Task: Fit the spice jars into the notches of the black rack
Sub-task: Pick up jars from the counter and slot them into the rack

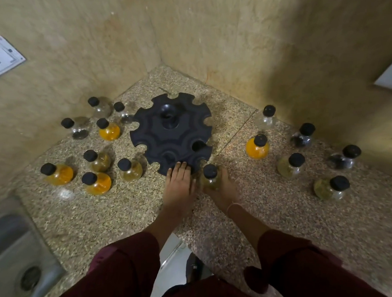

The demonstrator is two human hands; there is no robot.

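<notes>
The black rack is set on the speckled bench near the wall corner, every notch unfilled. Its near rim is pressed by the left hand — laid flat, fingers extended, nothing grasped. Just right of it, a black-capped spice jar is gripped by the right hand — held beside the rack's near edge.

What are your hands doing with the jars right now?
Left hand flat on black rack edge. Right hand gripping jar beside near notch. Notches all empty. Nothing blocking.
</notes>
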